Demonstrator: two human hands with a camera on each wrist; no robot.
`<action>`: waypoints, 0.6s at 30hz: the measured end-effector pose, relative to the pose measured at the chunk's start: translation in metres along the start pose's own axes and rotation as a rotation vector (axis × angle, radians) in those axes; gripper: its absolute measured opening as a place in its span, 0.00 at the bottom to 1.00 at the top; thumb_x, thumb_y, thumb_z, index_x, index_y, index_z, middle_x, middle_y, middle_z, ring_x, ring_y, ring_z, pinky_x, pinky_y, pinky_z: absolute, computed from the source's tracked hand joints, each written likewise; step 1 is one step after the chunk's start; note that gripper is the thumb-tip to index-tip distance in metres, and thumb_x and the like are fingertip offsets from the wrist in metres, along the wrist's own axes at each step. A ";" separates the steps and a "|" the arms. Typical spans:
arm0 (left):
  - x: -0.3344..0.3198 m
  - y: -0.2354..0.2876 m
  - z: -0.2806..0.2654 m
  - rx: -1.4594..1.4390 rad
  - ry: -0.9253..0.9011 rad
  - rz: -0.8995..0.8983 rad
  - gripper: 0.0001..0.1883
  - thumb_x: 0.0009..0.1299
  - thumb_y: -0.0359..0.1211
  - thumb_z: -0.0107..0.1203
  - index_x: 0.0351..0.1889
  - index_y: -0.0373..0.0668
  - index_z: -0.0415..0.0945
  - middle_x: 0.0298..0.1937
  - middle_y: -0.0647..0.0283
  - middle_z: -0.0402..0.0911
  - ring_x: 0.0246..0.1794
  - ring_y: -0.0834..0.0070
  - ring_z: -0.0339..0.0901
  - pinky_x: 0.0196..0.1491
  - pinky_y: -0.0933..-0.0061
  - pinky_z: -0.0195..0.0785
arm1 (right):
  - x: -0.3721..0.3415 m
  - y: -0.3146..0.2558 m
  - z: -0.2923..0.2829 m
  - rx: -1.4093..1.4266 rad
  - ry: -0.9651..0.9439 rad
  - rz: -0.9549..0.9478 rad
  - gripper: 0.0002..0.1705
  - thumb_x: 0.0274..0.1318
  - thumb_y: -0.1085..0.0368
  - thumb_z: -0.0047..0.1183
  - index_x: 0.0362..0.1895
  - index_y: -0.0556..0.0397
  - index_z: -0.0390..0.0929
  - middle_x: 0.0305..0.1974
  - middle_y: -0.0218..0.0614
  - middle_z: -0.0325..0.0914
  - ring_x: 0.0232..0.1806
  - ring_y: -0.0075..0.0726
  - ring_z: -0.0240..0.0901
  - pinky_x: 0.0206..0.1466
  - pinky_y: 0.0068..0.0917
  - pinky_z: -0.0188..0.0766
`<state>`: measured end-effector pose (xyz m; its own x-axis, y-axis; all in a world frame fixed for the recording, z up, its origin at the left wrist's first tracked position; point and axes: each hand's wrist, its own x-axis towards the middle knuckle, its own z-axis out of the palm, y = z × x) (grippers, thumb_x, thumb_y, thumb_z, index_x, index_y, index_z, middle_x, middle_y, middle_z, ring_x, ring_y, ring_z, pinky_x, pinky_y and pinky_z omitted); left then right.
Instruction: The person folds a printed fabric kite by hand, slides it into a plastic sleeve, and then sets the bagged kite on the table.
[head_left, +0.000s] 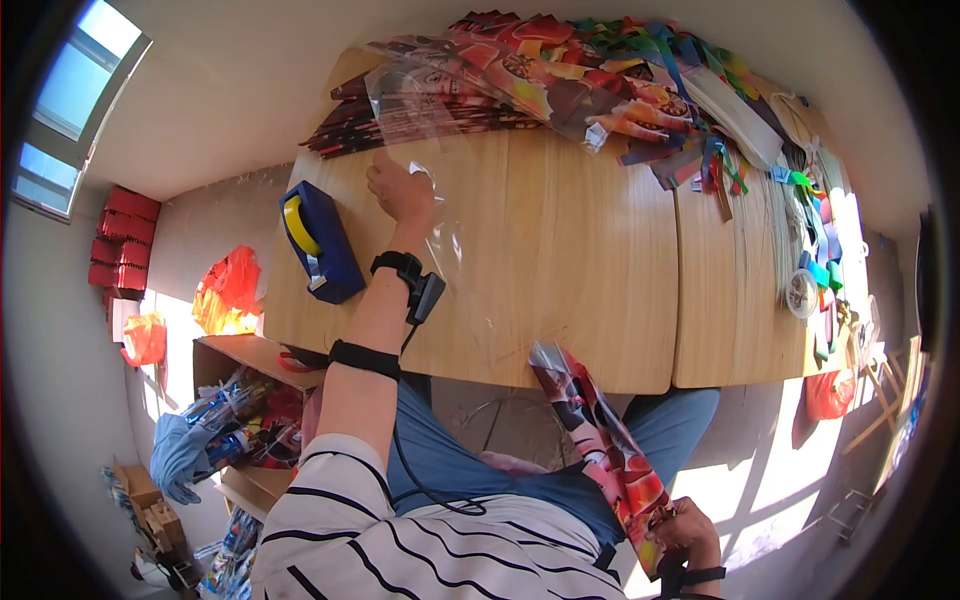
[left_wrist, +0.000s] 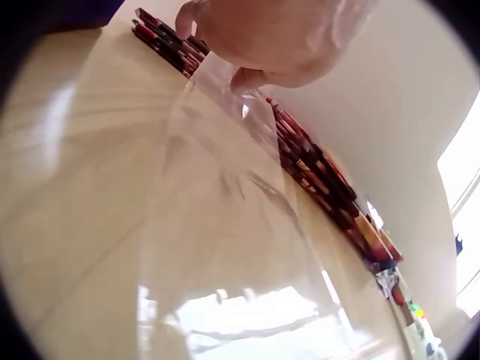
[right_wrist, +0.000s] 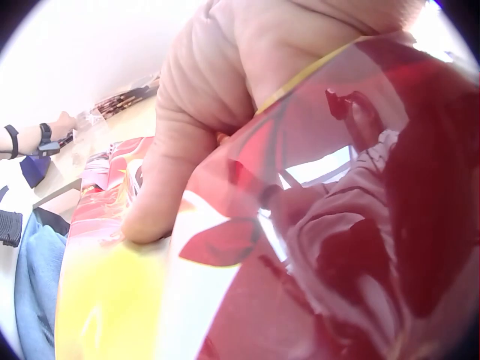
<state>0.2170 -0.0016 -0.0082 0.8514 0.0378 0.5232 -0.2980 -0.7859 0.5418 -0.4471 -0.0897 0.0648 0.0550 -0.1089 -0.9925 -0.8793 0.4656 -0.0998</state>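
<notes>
Over the table's left part, the left hand (head_left: 403,195) pinches the end of a clear plastic sleeve; the left wrist view shows the sleeve (left_wrist: 217,217) hanging from the thumb and fingers (left_wrist: 262,45). At the lower right, the right hand (head_left: 686,528) grips a glossy red printed sheet (head_left: 610,440), folded or rolled lengthwise, its far end at the table's front edge. In the right wrist view the thumb (right_wrist: 161,187) of that hand lies on the printed surface (right_wrist: 112,300).
A blue tape dispenser (head_left: 325,245) stands at the table's left edge. Printed red sheets (head_left: 520,75) are piled along the back, with coloured ribbons (head_left: 825,240) at the right. An open box (head_left: 255,355) of wrapped items stands below left.
</notes>
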 end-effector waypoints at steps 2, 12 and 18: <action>-0.009 0.016 -0.044 0.186 0.088 0.415 0.22 0.59 0.25 0.61 0.53 0.37 0.72 0.53 0.49 0.74 0.54 0.54 0.72 0.55 0.56 0.67 | 0.006 0.005 -0.003 -0.048 0.017 -0.016 0.20 0.24 0.81 0.73 0.30 0.59 0.85 0.31 0.36 0.85 0.30 0.35 0.79 0.38 0.33 0.76; -0.153 0.028 -0.131 -0.352 -0.979 0.669 0.20 0.52 0.36 0.70 0.39 0.39 0.74 0.40 0.54 0.74 0.45 0.56 0.72 0.46 0.59 0.67 | -0.018 -0.018 0.010 -0.090 0.108 -0.053 0.24 0.24 0.78 0.75 0.34 0.57 0.82 0.33 0.37 0.84 0.34 0.36 0.81 0.43 0.35 0.78; -0.159 0.025 -0.124 -0.397 -1.049 0.515 0.15 0.52 0.32 0.67 0.35 0.38 0.75 0.30 0.58 0.74 0.34 0.58 0.74 0.39 0.60 0.69 | -0.017 -0.017 0.009 -0.130 0.125 -0.090 0.23 0.25 0.77 0.75 0.34 0.58 0.83 0.34 0.37 0.85 0.35 0.36 0.82 0.45 0.34 0.78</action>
<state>0.0207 0.0490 0.0034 0.4758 -0.8780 0.0528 -0.6552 -0.3137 0.6873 -0.4287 -0.0879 0.0830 0.0837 -0.2568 -0.9628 -0.9275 0.3332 -0.1694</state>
